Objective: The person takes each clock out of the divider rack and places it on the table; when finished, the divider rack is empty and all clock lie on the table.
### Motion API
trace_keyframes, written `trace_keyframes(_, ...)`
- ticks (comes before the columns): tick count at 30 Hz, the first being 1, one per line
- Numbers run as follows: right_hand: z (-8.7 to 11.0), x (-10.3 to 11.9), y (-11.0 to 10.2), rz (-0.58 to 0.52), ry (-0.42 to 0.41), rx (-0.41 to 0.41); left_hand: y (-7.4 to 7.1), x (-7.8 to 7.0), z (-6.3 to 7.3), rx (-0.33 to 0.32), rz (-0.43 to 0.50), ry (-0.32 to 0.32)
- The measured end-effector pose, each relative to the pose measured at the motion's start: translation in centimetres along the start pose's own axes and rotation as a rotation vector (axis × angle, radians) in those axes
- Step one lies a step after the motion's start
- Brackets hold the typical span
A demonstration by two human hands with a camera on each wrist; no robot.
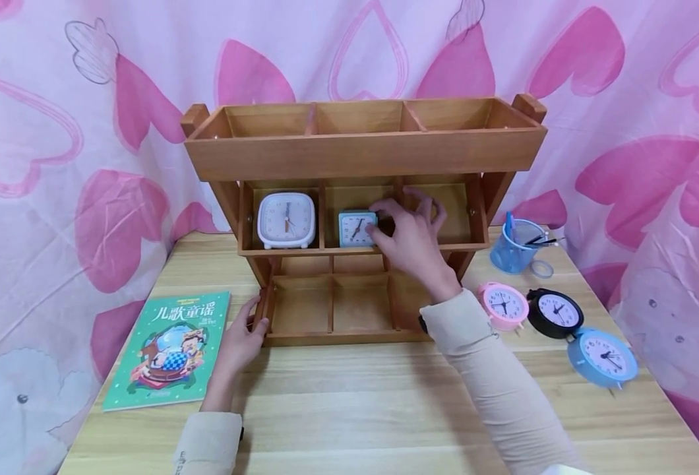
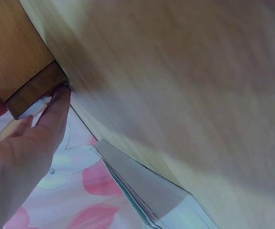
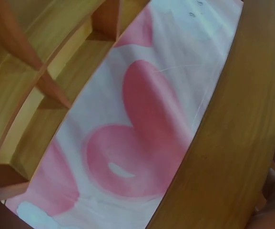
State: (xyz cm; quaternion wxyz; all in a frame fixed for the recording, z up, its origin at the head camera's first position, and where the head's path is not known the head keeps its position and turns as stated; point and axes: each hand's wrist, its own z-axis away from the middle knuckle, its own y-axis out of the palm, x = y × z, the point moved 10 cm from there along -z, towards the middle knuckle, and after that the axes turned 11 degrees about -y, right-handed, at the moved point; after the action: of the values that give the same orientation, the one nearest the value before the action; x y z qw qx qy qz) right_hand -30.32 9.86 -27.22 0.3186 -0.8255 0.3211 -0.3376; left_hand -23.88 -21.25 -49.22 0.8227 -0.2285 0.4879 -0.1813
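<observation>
A small teal square alarm clock (image 1: 354, 231) stands in the middle compartment of the wooden shelf's (image 1: 361, 156) second tier. My right hand (image 1: 413, 236) pinches it at its right side, thumb at the front and index finger by the top corner. In the left compartment sits a larger white alarm clock (image 1: 287, 216). My left hand (image 1: 243, 340) grips the shelf's lower left end; the left wrist view shows thumb and fingers on either side of the wooden end piece (image 2: 37, 90). Only part of the right hand (image 3: 274, 191) appears in the right wrist view, with the clock hidden.
Right of the shelf lie pink (image 1: 505, 307), black (image 1: 556, 313) and blue (image 1: 602, 357) round alarm clocks. Behind them stands a blue mesh pen cup (image 1: 511, 254) beside a roll of tape (image 1: 542, 268). A green children's book (image 1: 168, 349) lies left of my left hand.
</observation>
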Motion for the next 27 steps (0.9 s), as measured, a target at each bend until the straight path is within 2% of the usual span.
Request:
trace_keyframes(6,0.2,-1.0,-1.1,-0.237,0.082,-0.082,0.0,0.0,0.1,0.005,-0.010,-0.007)
trace_keyframes(10,1.0,-1.4,-3.1,-0.472,0.093,-0.211,0.1,0.2,0.2,0.012,-0.014,-0.019)
trace_keyframes(14,3.3,-2.3,-6.7,-0.753,0.081,-0.392,0.1,0.2,0.1,0.013,-0.006,-0.016)
trace_keyframes(16,5.3,-3.4,-8.4,-0.803,0.104,-0.442,0.1,0.2,0.0,0.012,-0.005,-0.012)
trace_keyframes(18,7.9,-5.0,-9.7,-0.788,0.162,-0.455,0.1,0.2,0.0,0.014,-0.005,-0.013)
trace_keyframes(20,11.1,-7.2,-10.6,-0.675,0.257,-0.414,0.1,0.1,0.0,0.013,-0.012,-0.009)
trace_keyframes(24,17.9,-12.0,-10.9,-0.389,0.440,-0.257,0.1,-0.1,0.0,0.008,-0.030,-0.004)
trace_keyframes(27,22.3,-15.0,-9.7,-0.251,0.511,-0.088,0.0,0.0,0.1,0.005,-0.036,-0.008)
